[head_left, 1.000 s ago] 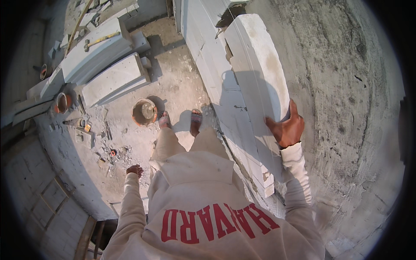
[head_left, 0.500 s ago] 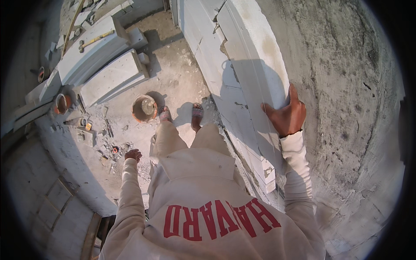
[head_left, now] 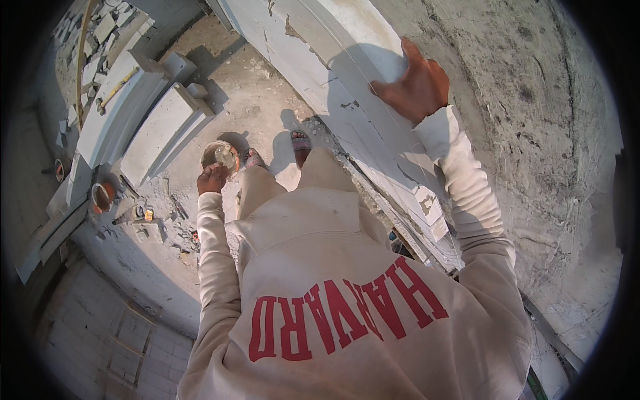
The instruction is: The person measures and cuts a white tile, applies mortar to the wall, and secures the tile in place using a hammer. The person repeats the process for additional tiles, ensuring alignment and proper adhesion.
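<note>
Two bare hands in view. Right hand (head_left: 417, 87): grasping the end of a white block (head_left: 375, 30), thumb spread toward the aisle side, fingers on the opposite edge, back of hand facing up; wrist bent, forearm angled up and inward, sleeve bunched. Block runs forward from this palm, on top of a white block wall (head_left: 293, 70). Rough grey surface (head_left: 520, 147) right of the same hand. Left hand (head_left: 213, 179): lower, well apart, arm nearly straight forward, fingers curled; can't tell if it holds anything. Round bucket (head_left: 231, 155) just beyond it, overlapped in view; contact unclear. Sandalled feet (head_left: 301, 141) between the hands. Ahead-left of left hand: stacked pale blocks (head_left: 160, 130), hammer (head_left: 120, 88) on top. Second bucket (head_left: 102, 196) farther left.
</note>
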The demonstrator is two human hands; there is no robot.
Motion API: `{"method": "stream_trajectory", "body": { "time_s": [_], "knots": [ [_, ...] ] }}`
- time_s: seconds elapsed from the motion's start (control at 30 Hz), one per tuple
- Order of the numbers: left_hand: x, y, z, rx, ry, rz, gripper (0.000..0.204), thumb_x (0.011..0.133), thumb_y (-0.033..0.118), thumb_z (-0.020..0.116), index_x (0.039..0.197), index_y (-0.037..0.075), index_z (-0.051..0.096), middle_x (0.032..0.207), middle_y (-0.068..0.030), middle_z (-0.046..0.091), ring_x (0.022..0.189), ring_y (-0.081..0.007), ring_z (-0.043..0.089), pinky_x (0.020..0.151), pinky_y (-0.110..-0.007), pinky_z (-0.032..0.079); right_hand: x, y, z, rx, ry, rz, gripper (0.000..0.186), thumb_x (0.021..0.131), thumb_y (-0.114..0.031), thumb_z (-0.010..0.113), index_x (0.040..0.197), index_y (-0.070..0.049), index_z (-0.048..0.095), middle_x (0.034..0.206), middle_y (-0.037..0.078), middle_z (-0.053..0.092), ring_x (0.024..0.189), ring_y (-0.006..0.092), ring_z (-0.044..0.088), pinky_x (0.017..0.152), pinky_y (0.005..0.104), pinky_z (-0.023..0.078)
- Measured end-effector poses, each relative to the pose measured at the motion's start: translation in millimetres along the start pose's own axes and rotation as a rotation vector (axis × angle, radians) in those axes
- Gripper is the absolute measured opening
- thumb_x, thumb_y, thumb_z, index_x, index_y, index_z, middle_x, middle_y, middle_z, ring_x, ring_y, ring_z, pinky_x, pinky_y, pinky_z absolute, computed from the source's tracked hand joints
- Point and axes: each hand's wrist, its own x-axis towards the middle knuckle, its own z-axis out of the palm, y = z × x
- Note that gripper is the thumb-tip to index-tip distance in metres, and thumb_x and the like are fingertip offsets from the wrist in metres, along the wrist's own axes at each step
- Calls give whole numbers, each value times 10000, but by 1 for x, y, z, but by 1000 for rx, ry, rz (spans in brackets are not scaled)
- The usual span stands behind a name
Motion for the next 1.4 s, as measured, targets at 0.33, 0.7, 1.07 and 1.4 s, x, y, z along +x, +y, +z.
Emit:
{"method": "stream_trajectory", "body": {
  "time_s": [0.33,0.7,1.07,1.4],
  "knots": [
    [-26,140,179,323,-334,201,219,1047,246,626,1165,91,726,1074,-63,764,977,-183,741,798,-280,561,-25,16,-24,83,22,-23,782,754,-310,801,1409,42,560,1094,240,750,1059,337,727,949,396,560],
    [-57,235,251,272,-344,387,323,1030,307,660,1257,77,675,1166,-65,743,1040,-169,720,843,-305,529,-280,84,-71,1427,-251,379,343,921,-70,741,1226,78,689,1020,168,770,917,197,741,779,321,582],
    [-107,318,386,244,-290,404,1239,851,526,797,1651,124,-60,1643,-294,228,1425,-578,334,1041,-653,477,-286,91,110,990,446,749,872,795,-164,895,1514,21,436,1418,211,571,1279,314,590,1029,416,522],
    [-94,306,389,109,-409,456,1230,851,315,842,1644,83,-68,1621,-333,226,1388,-531,423,926,-530,604,-269,119,110,849,305,768,465,869,-175,849,1239,47,676,1168,156,747,1072,221,674,980,343,489]
  ]
}}
